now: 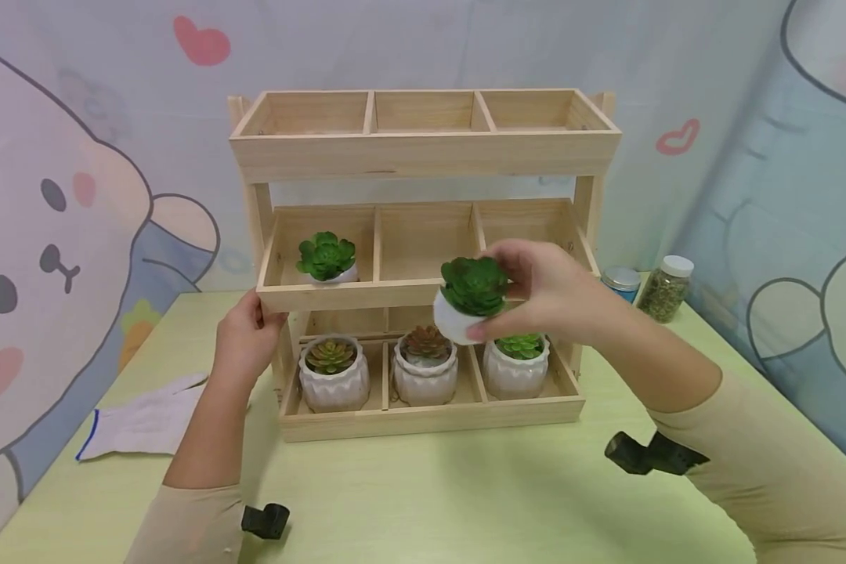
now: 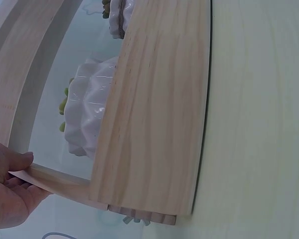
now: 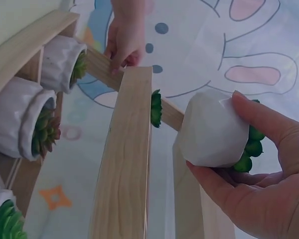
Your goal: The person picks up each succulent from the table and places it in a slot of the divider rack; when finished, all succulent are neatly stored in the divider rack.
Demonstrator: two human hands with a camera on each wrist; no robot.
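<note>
A three-tier wooden plant rack stands on the table. My right hand holds a potted succulent in front of the middle tier; its faceted white pot sits between thumb and fingers in the right wrist view. At the rack's left side, my left hand grips the wooden side post below the middle tier. Another green succulent occupies that tier's left compartment. Below, white pots hold a yellow-green succulent, a reddish one and a bright green one, one per compartment.
A white glove with a blue edge lies on the table at left. Right of the rack stand a lidded jar of dried bits and a blue tin. Behind hangs a cartoon-print cloth.
</note>
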